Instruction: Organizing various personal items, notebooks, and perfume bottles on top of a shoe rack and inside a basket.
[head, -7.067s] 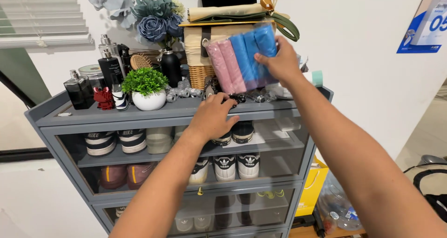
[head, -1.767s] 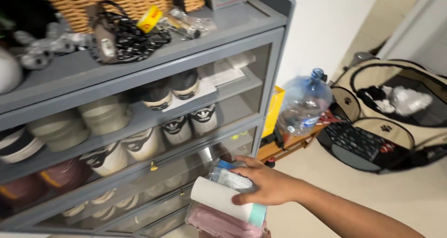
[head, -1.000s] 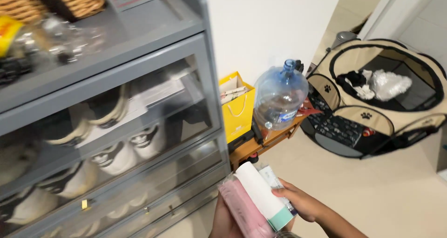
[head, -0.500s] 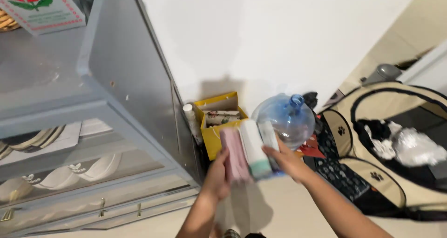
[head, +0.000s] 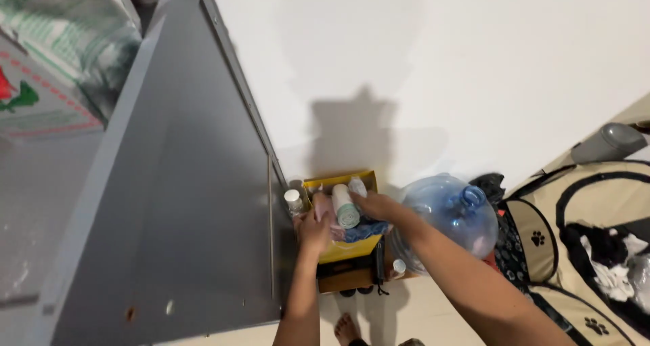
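Yellow bag (head: 345, 250) (rolls (head: 346, 207) inside), both hands (head: 315, 228) in it

A home, prob. an entry or hall corner: grey storage cabinet (head: 189, 183) vs. plain white wall (head: 440, 61), pale tiled floor (head: 413, 312), big blue water jug (head: 447, 217), yellow gift bag (head: 342, 248) w/ household bits, soft fabric pet playpen (head: 582, 251) w/ paw prints, bare foot (head: 347, 327) on floor.
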